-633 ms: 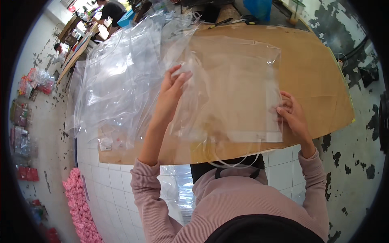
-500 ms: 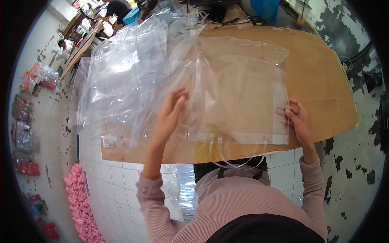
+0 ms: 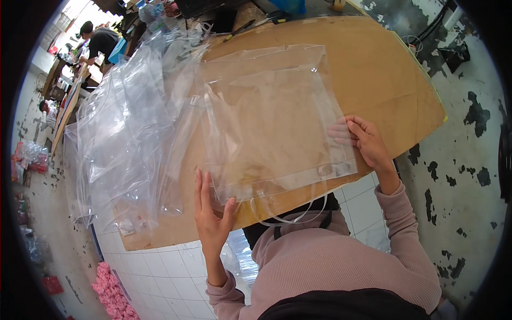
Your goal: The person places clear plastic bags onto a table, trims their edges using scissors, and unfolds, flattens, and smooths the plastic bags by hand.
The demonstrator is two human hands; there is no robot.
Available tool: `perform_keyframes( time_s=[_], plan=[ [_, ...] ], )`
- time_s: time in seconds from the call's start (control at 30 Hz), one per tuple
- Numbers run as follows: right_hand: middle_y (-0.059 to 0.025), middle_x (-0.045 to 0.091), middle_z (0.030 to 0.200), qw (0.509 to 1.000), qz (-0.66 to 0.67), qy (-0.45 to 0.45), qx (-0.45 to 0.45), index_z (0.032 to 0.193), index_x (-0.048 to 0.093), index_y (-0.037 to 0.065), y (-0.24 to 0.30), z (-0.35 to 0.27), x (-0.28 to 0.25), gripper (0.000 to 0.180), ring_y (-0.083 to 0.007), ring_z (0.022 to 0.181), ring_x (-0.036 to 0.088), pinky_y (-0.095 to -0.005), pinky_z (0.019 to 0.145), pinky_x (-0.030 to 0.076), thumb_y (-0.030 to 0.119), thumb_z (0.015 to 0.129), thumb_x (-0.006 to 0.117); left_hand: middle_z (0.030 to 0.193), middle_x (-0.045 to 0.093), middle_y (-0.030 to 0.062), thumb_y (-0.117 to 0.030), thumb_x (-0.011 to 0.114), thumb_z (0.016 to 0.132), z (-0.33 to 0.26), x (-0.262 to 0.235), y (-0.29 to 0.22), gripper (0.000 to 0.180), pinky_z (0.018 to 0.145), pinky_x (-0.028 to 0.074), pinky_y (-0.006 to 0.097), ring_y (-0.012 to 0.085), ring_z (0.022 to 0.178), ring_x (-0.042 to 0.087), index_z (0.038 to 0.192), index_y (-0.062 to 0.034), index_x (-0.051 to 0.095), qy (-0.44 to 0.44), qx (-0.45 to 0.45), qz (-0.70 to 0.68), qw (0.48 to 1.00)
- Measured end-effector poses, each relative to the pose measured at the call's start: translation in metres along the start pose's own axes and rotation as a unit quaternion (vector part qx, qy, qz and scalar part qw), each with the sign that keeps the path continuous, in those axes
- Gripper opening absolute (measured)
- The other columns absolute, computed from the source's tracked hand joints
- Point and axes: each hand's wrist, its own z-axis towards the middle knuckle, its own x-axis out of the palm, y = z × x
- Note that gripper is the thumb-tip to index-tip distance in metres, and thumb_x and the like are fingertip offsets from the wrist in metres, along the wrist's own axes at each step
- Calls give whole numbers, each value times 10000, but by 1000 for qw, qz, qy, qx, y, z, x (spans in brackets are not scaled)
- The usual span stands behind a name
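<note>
A clear plastic bag (image 3: 272, 122) lies flat on the brown-covered table (image 3: 378, 80), its clear loop handles (image 3: 301, 217) hanging over the near edge. My right hand (image 3: 368, 141) grips the bag's right edge, thumb on top; its fingers show through the plastic from beneath. At the bag's near left corner, my left hand (image 3: 214, 216) is open, fingers straight and thumb spread, touching or just beside the edge. Left of the bag sits a heap of clear plastic bags or sheets (image 3: 120, 122), reaching close to it.
Scissors or a similar dark-handled tool (image 3: 277, 20) lie at the far edge, beside a dark flat object (image 3: 225, 21). Pink bundled material (image 3: 113, 290) rests on the floor at left. Another person (image 3: 98, 42) works at the far left. Black cables (image 3: 432, 24) run at far right.
My left hand has come down toward me to the bag's near left corner. My right hand still holds the right edge. The view has turned, tilting the bag and table in the picture.
</note>
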Motion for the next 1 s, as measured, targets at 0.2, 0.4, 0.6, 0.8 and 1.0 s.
perform_keyframes(
  time_s=[0.2, 0.4, 0.6, 0.8, 1.0],
  plan=[
    [-176, 584, 1031, 1000, 9, 6, 2, 1074, 482, -45, 1, 1, 2, 252, -241, 950, 603, -311, 822, 496, 151, 929, 415, 1340, 355, 195, -168, 647, 763, -2, 3, 5, 599, 958, 363, 378, 335, 1203, 396, 1281, -10, 392, -11, -1, 34, 999],
    [-144, 600, 995, 996, -25, 85, 3, 1107, 476, -55, 3, 2, 6, 255, -200, 887, 615, -286, 768, 506, 105, 909, 460, 1200, 481, 153, -256, 648, 765, 5, -32, -18, 487, 945, 350, 398, 303, 1089, 480, 1158, -15, 489, 51, -11, 263, 963],
    [-116, 617, 952, 983, -103, 147, -43, 1062, 515, -37, 17, 0, 19, 201, -185, 869, 620, -278, 766, 485, 48, 895, 445, 1175, 493, 101, -340, 647, 736, 66, -51, -102, 502, 993, 288, 408, 247, 1122, 452, 1135, -69, 506, 70, 190, 418, 886],
    [-110, 636, 915, 870, -231, 415, -132, 1024, 558, -16, 45, 12, 31, 195, -197, 879, 611, -307, 761, 463, 78, 885, 459, 1241, 453, 94, -303, 635, 751, 194, 1, -121, 435, 985, 300, 420, 239, 1156, 425, 1152, -192, 509, -17, 465, 287, 837],
    [-99, 625, 913, 760, -485, 399, -166, 1045, 584, 57, 90, 118, -6, 240, -227, 828, 588, -331, 744, 451, 216, 891, 492, 1086, 514, 65, -222, 604, 795, 257, 57, -76, 189, 852, 391, 408, 254, 1012, 506, 956, -133, 562, 198, 451, 150, 857]
  ],
)
